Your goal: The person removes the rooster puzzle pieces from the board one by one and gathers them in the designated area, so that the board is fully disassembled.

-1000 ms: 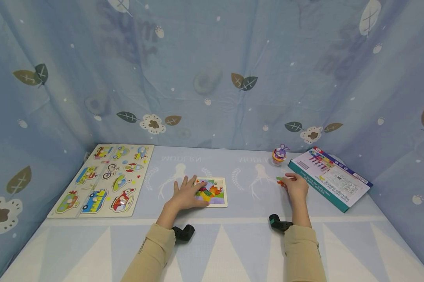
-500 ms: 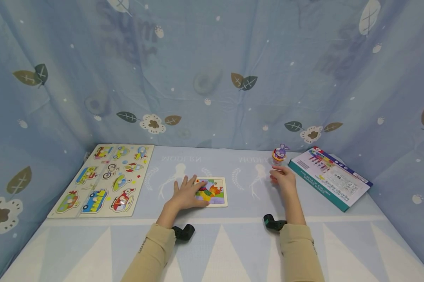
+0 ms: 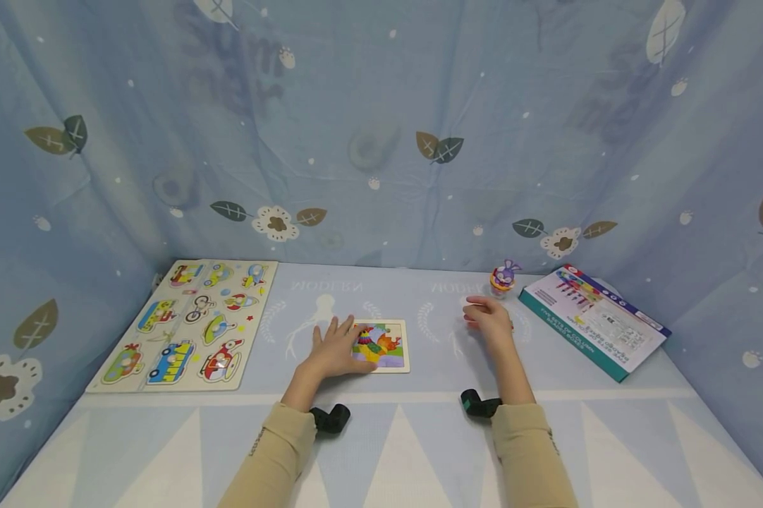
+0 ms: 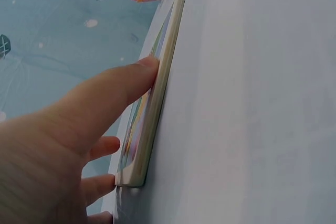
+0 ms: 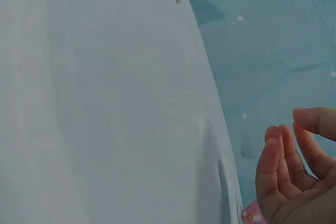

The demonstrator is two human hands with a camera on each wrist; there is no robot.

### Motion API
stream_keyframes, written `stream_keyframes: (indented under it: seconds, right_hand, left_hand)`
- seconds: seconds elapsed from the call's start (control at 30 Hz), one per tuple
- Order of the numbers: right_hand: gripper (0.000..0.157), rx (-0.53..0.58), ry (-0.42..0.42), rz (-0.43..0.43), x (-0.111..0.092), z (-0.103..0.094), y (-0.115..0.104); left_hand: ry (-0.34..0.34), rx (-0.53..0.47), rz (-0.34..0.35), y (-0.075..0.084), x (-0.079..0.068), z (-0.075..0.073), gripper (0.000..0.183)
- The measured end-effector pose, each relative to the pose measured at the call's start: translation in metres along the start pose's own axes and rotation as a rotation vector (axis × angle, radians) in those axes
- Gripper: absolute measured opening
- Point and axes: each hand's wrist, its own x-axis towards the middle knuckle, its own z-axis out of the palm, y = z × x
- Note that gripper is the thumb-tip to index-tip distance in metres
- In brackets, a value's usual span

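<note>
A small wooden picture puzzle (image 3: 391, 363) with a pale frame and a bright animal scene lies flat on the table. Spread over its left side is my left hand (image 3: 337, 351); in the left wrist view the thumb (image 4: 128, 80) presses on the near rim and other fingers are at its left end. My right hand (image 3: 492, 323) hovers to the right of the puzzle, fingers loosely bent. Nothing shows between its fingertips (image 5: 270, 150) in the right wrist view. A red bit of a small colourful piece (image 3: 511, 325) peeks out beside that hand, the rest hidden behind it.
At the left lies a large puzzle board (image 3: 185, 324) with vehicle pictures. A purple rabbit figure in a cup (image 3: 503, 278) stands beyond the right hand. A flat box (image 3: 594, 321) with a teal side lies at the right, before the curtain (image 3: 381, 127).
My right hand has let go of the small green-orange piece it pinched and moved left. My left hand and the picture puzzle have stayed where they were.
</note>
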Motion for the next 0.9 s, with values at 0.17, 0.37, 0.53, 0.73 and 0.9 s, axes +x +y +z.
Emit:
stream_keyframes:
  seconds: [0.17,0.37,0.53,0.73,0.9]
  right_hand:
    - [0.033,-0.016,-0.04,-0.026,-0.004,0.01,-0.003]
    - [0.03,-0.035,-0.058,-0.028,-0.005,0.018,-0.003]
    - [0.03,-0.026,-0.082,-0.065,-0.006,0.024,-0.004]
    - [0.028,0.009,-0.111,-0.133,-0.014,0.027,-0.006]
    - [0.027,-0.027,-0.111,-0.093,-0.016,0.035,-0.009]
  left_hand:
    - [0.003,-0.007,-0.006,-0.002,0.0,0.0,0.084]
    - [-0.005,-0.033,-0.008,-0.004,0.001,-0.001,0.082]
    - [0.003,-0.049,0.018,-0.006,0.0,-0.003,0.081]
    - [-0.018,-0.067,0.042,-0.009,-0.003,-0.006,0.083]
    - [-0.021,-0.066,0.046,-0.01,-0.004,-0.007,0.086]
